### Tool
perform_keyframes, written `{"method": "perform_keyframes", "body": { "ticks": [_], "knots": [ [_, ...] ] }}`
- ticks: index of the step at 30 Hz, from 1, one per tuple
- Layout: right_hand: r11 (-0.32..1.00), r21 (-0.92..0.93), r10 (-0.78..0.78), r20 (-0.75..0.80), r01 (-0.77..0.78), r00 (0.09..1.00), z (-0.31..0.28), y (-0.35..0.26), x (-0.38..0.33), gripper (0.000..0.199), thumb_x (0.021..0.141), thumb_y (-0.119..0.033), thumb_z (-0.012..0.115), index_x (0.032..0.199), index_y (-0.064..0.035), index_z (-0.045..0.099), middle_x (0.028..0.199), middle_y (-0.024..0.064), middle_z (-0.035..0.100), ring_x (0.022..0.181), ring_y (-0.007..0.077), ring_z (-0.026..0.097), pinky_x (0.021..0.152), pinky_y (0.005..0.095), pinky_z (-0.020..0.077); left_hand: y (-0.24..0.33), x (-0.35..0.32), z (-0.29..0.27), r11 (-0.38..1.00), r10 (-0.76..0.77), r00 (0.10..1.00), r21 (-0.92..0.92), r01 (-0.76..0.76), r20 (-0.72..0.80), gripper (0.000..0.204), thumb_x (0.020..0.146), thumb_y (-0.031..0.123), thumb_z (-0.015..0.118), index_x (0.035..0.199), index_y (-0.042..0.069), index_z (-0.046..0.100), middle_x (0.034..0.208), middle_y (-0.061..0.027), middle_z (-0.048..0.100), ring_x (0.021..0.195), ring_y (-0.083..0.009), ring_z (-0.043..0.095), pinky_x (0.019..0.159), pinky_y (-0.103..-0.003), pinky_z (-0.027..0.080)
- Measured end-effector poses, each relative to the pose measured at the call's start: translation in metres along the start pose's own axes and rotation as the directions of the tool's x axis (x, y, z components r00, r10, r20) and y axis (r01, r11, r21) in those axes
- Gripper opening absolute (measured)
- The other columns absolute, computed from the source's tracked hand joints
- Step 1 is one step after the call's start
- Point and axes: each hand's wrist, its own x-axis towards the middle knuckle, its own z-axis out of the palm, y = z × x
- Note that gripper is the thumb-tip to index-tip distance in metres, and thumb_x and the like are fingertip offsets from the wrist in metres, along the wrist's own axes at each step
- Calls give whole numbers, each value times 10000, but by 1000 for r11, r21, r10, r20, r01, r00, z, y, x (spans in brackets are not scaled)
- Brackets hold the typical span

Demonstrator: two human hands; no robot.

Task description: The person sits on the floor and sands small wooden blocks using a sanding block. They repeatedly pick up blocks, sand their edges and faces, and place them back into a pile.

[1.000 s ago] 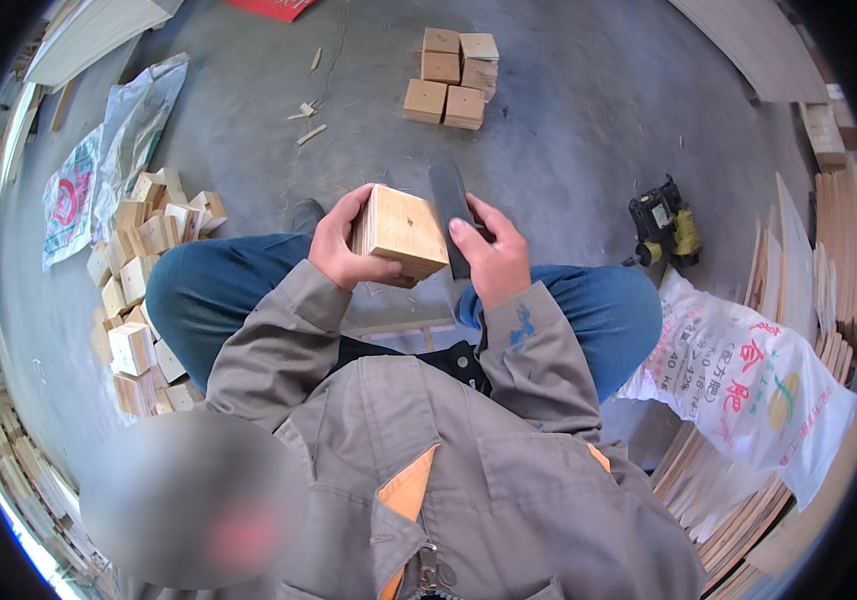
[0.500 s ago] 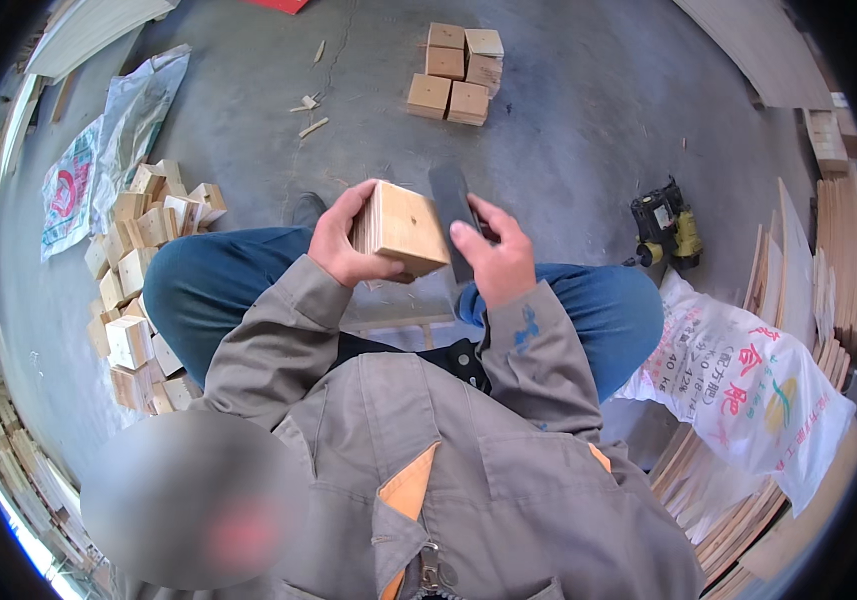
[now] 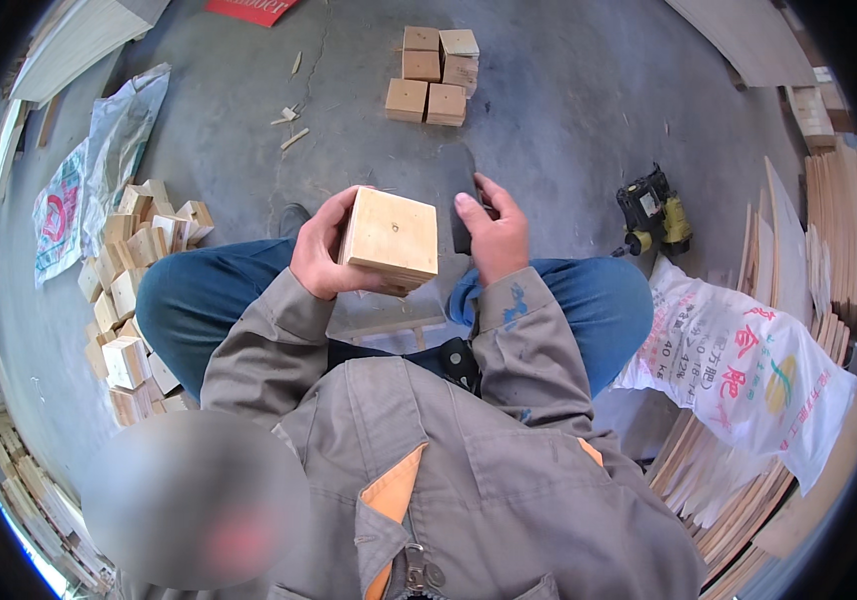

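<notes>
A square block of layered plywood (image 3: 394, 235) with a small dark knot on its pale top is in my left hand (image 3: 320, 250). The thumb and fingers wrap round its left side, and the layers show along its edges. My right hand (image 3: 498, 237) is closed round a dark, flat, long tool (image 3: 457, 190) with a rounded upper end. The tool's exact kind cannot be made out. It stands just right of the block, with a narrow gap between them. Both hands are above my lap, between my bent knees.
On the floor ahead sits a group of several similar blocks (image 3: 426, 68). A heap of blocks (image 3: 124, 285) lies beside my left knee, near a plastic sack (image 3: 127, 130). To the right are a black-and-yellow power tool (image 3: 654, 212), a white sack (image 3: 749, 370) and stacked wood strips (image 3: 714, 500).
The block has moved slightly left and turned, so its top faces up more squarely. The dark tool has shifted away from the block's right side, opening a gap. The view has also shifted slightly.
</notes>
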Motion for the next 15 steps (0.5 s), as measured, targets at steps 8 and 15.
{"method": "perform_keyframes", "body": {
  "ticks": [8,15],
  "knots": [
    [988,147,37,102,-52,994,16,-35,-20,486,941,-198,759,1365,10,645,1280,170,646,1095,208,649,961,326,529,-14,-2,-13,985,-101,991,-147,88,-86,1054,556,153,870,1505,-16,443,1386,-130,603,1300,-256,583,1147,-383,413],
    [993,9,-117,184,117,976,15,-33,-31,502,920,-224,771,1351,6,652,1262,187,647,1176,272,624,1030,365,489,-16,1,-17,976,-105,990,-203,83,-99,1016,581,177,823,1500,-31,441,1374,-135,611,1291,-266,589,1127,-383,432]
  ]
}}
